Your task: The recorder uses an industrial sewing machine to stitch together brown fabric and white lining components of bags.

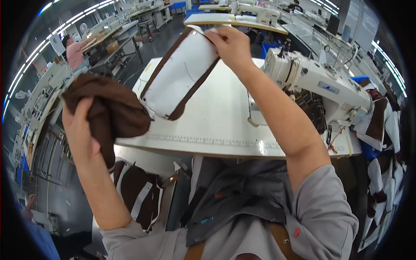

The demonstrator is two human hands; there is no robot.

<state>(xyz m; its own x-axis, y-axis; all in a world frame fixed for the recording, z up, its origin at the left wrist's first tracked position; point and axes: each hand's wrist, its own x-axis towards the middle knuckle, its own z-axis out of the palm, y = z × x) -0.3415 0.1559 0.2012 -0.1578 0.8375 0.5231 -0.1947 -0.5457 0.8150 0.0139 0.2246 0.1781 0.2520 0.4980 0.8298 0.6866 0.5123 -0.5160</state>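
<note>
My left hand (82,125) is closed around a bunched dark brown fabric piece (117,104), held up at the left of the table. With thumb and fingers pinched, my right hand (232,47) grips the upper corner of a white fabric panel (184,69) edged in brown. The panel hangs tilted above the white sewing table (216,117), and loose dark threads lie across its face. Its lower end meets the brown bunch; whether the two are sewn together I cannot tell. My right forearm passes in front of the sewing machine (312,78).
A ruler strip (208,141) runs along the table's front edge. Brown and white cut pieces (138,195) lie below at the left, and more fabric (381,125) is heaped at the right. A person in pink (78,52) sits far left; other sewing stations stand behind.
</note>
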